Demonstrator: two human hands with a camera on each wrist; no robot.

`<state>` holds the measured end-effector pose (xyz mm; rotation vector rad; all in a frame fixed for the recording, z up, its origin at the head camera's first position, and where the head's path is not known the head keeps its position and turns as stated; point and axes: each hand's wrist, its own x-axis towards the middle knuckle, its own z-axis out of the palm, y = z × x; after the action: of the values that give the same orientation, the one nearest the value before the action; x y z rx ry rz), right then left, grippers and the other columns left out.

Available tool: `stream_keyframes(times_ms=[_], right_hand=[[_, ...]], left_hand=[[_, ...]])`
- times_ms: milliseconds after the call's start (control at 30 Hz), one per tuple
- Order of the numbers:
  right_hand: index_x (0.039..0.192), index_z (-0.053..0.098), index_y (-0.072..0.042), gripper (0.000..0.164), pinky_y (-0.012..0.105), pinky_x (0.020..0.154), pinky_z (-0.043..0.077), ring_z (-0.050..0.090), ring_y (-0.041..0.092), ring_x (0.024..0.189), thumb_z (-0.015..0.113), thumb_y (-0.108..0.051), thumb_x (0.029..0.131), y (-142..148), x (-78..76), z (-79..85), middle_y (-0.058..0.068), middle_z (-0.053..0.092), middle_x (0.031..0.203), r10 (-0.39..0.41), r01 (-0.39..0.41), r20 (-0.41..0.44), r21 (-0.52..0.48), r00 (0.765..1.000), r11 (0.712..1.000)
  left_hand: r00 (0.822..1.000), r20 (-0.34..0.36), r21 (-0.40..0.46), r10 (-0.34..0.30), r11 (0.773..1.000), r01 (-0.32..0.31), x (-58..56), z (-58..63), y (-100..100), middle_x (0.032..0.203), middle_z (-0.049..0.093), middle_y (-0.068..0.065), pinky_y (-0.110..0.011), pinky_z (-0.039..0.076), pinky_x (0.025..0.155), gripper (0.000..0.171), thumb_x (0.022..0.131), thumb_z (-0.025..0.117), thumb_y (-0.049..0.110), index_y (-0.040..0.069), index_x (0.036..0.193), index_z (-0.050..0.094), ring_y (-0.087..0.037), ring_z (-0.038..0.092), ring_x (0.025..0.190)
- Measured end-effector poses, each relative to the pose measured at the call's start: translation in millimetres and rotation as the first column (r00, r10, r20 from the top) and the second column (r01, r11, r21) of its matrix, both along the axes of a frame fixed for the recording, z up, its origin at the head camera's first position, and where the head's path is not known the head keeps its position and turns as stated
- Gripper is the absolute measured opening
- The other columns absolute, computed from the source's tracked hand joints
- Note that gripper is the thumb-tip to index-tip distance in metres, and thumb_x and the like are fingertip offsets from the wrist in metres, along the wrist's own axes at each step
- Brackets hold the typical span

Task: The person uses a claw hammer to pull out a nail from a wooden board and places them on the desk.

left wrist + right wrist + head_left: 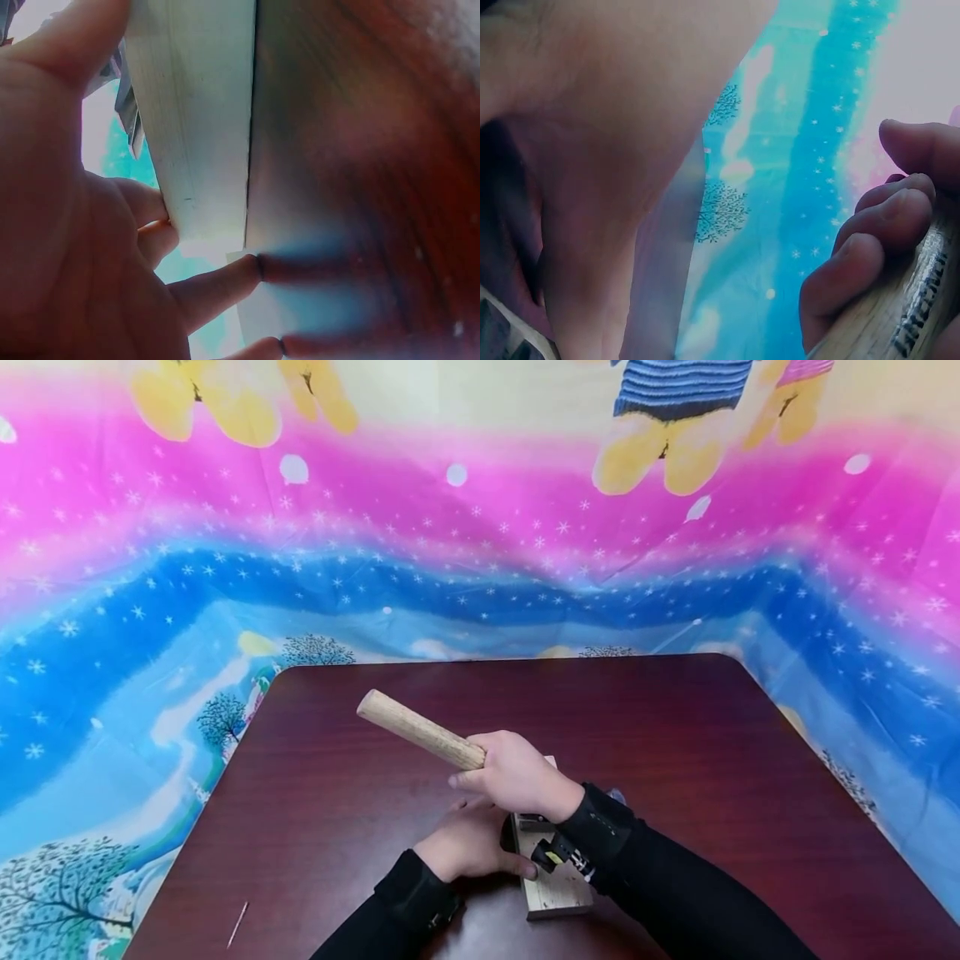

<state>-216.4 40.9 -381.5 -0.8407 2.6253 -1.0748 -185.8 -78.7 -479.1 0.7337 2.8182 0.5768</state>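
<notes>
Wooden rod [420, 727]: lower end hidden behind right hand [521, 774] in head view. Wooden board [558, 892] partly covered by right sleeve [675, 868]; dark part [534, 818] on it mostly hidden, can't identify. Thin sliver [237, 925] on worktop [330, 835]: too small to tell. Worktop cropped at bottom edge. Right wrist view: rod lettering [922, 296] unreadable. Backdrop figures [682, 427] cropped up top.

Cloth-draped indoor workspace — snowflake-print cloth [480, 539] around dark table [675, 727].

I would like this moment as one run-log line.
right hand: grips wooden rod; left hand: touches wooden board; thin stick: on table
</notes>
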Motion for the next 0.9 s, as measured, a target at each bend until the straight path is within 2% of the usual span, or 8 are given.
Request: stream_keyframes(times_ms=[100, 200, 300, 433, 533, 767, 900], right_hand=[[0.087, 0.062, -0.026, 0.023, 0.028, 0.057, 0.035, 0.04, 0.01, 0.053, 0.068, -0.048, 0.081, 4.7, 0.3, 0.5, -0.008, 0.041, 0.055, -0.01, 0.011, 0.017, -0.027, 1.0, 1.0], [0.086, 0.063, -0.025, 0.025, 0.029, 0.056, 0.037, 0.044, 0.012, 0.052, 0.07, -0.048, 0.078, 13.7, 3.0, 1.5, -0.006, 0.044, 0.056, -0.059, 0.062, 0.049, -0.067, 0.997, 0.996], [0.088, 0.065, -0.028, 0.026, 0.031, 0.059, 0.04, 0.051, 0.012, 0.058, 0.071, -0.049, 0.076, 19.6, 5.7, 3.5, -0.008, 0.053, 0.06, -0.082, 0.085, 0.041, -0.083, 0.996, 0.993], [0.091, 0.066, -0.03, 0.028, 0.032, 0.067, 0.041, 0.053, 0.011, 0.067, 0.07, -0.052, 0.076, 18.8, 5.4, 4.7, -0.011, 0.057, 0.064, -0.074, 0.075, 0.006, -0.078, 0.997, 0.994], [0.092, 0.066, -0.03, 0.028, 0.033, 0.067, 0.041, 0.056, 0.01, 0.068, 0.07, -0.053, 0.075, 19.1, 5.1, 5.5, -0.011, 0.059, 0.062, -0.071, 0.073, 0.026, -0.089, 0.997, 0.993], [0.089, 0.067, -0.026, 0.028, 0.029, 0.052, 0.037, 0.044, 0.015, 0.053, 0.073, -0.049, 0.074, 33.4, 7.0, 6.7, -0.004, 0.056, 0.062, -0.119, 0.135, 0.089, -0.191, 0.989, 0.972], [0.089, 0.067, -0.026, 0.03, 0.028, 0.052, 0.036, 0.042, 0.014, 0.053, 0.073, -0.052, 0.073, 36.3, 6.4, 4.9, -0.002, 0.052, 0.061, -0.112, 0.129, 0.097, -0.193, 0.989, 0.973]], left_hand=[[1.0, 0.015, -0.015, 0.008, 1.0, -0.008, 0.6, 0.8, 0.3, 0.15, 0.041, 0.003, -0.052, 0.03, 0.106, 0.107, 0.062, 0.06, 0.08, 0.02, 0.148, 0.04, -0.017, 0.04, 0.134], [0.998, 0.058, -0.045, 0.006, 0.999, -0.003, 1.5, 2.8, 1.6, 0.156, 0.03, 0.003, -0.055, 0.028, 0.107, 0.113, 0.062, 0.057, 0.083, 0.023, 0.154, 0.027, -0.018, 0.032, 0.139], [0.996, 0.088, -0.066, 0.002, 0.998, 0.004, 1.3, 6.1, 2.3, 0.16, 0.019, 0.004, -0.058, 0.026, 0.108, 0.118, 0.063, 0.056, 0.083, 0.023, 0.156, 0.016, -0.019, 0.025, 0.142], [0.996, 0.09, -0.07, 0.007, 0.998, -0.001, -0.1, 10.3, 1.5, 0.161, 0.017, 0.004, -0.057, 0.025, 0.109, 0.119, 0.063, 0.059, 0.081, 0.022, 0.156, 0.015, -0.018, 0.022, 0.143], [0.996, 0.086, -0.076, 0.006, 0.997, 0.001, -0.5, 11.6, 0.8, 0.161, 0.017, 0.003, -0.058, 0.025, 0.108, 0.119, 0.063, 0.059, 0.08, 0.023, 0.156, 0.015, -0.019, 0.022, 0.143], [0.995, 0.095, -0.056, -0.016, 0.998, 0.022, -2.4, 12.6, 4.2, 0.162, 0.01, 0.0, -0.061, 0.028, 0.105, 0.114, 0.064, 0.057, 0.08, 0.026, 0.155, 0.014, -0.025, 0.018, 0.144], [0.993, 0.113, -0.054, -0.017, 0.998, 0.023, -3.8, 14.3, 7.8, 0.162, 0.009, -0.003, -0.058, 0.03, 0.106, 0.115, 0.065, 0.061, 0.076, 0.024, 0.155, 0.012, -0.026, 0.019, 0.144]])
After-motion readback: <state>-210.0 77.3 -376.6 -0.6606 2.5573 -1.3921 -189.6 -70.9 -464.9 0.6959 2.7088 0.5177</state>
